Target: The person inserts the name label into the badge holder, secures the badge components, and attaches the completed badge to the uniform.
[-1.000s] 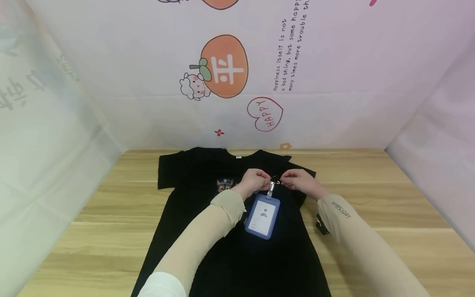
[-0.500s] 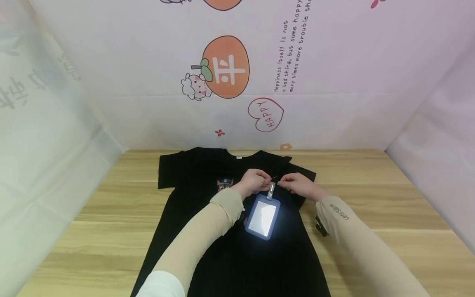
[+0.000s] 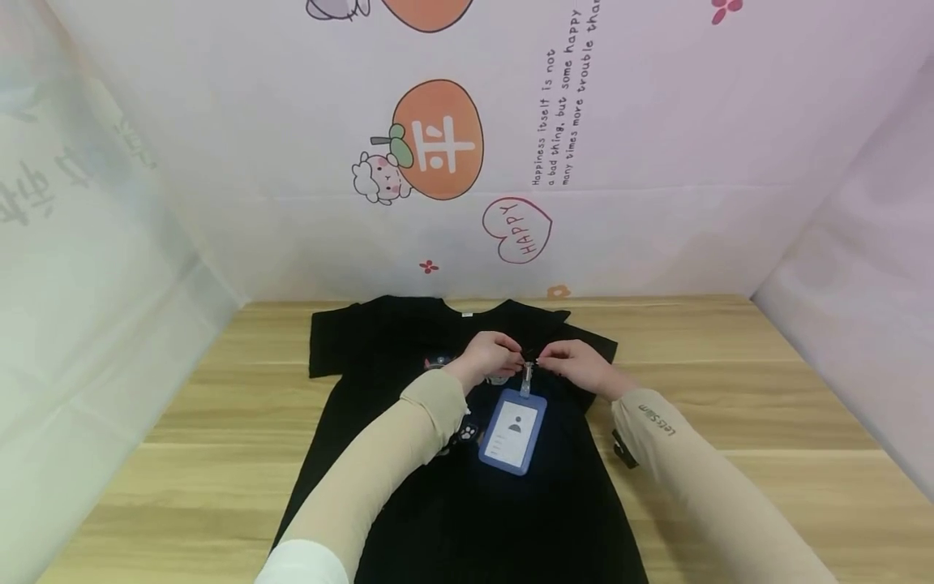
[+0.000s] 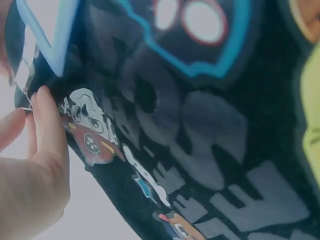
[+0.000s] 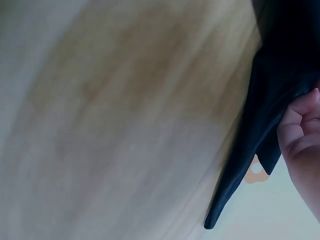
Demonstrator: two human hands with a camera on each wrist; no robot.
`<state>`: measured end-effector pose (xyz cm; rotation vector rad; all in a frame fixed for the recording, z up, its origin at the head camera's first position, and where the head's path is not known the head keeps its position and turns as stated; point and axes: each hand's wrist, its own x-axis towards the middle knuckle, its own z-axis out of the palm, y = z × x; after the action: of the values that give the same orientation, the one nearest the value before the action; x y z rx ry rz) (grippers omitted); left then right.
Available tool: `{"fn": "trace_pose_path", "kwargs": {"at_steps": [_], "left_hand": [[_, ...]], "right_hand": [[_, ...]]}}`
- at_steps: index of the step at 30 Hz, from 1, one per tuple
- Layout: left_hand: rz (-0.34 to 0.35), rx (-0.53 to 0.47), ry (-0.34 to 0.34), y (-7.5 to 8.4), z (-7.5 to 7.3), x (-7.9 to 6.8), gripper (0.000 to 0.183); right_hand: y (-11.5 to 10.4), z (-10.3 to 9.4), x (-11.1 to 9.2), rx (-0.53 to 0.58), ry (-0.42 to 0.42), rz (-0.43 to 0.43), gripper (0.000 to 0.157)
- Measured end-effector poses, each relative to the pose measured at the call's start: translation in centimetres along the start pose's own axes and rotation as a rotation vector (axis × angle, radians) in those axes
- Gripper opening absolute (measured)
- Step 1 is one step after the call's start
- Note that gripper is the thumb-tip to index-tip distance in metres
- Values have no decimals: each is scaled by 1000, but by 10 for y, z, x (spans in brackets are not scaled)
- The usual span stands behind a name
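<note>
A black T-shirt (image 3: 467, 511) with cartoon prints is spread flat. On its chest lies a blue-framed ID badge (image 3: 513, 434), and a metal-and-clear strap clip (image 3: 527, 378) leads up from it. My left hand (image 3: 487, 355) pinches at the left of the clip's top; in the left wrist view, a thin metal pin (image 4: 25, 108) shows between thumb and fingers. From the right, my right hand (image 3: 580, 365) holds its thumb and forefinger together at the clip's top. What its fingertips pinch is too small to tell. The right wrist view shows that hand (image 5: 302, 130) beside the black sleeve.
The shirt lies on a wood-grain table (image 3: 730, 389). A printed white cloth (image 3: 657, 203) rises behind the table's far edge, with more cloth along both sides. A black strap (image 3: 623, 448) hangs at the right wrist.
My right hand has moved slightly left, bringing its fingertips closer to the left hand at the clip's top. The badge stays in place on the shirt while the head view shifts slightly.
</note>
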<state>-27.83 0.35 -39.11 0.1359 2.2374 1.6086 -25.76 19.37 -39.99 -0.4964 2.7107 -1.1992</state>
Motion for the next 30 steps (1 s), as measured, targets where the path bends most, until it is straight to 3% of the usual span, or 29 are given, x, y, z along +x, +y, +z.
{"fn": "trace_pose_path", "kwargs": {"at_steps": [5, 9, 18, 23, 30], "left_hand": [[46, -17, -37, -1, 1, 2, 33], [61, -26, -65, -1, 0, 4, 31], [91, -58, -43, 0, -2, 1, 24], [126, -30, -29, -1, -1, 0, 21], [172, 89, -32, 1, -3, 0, 17]], "right_hand": [[-1, 0, 0, 20, 11, 21, 20], [-4, 0, -1, 73, 15, 74, 22], [-7, 1, 0, 331, -32, 221, 29], [-9, 3, 0, 372, -12, 245, 30], [-7, 8, 4, 407, 33, 239, 25]]}}
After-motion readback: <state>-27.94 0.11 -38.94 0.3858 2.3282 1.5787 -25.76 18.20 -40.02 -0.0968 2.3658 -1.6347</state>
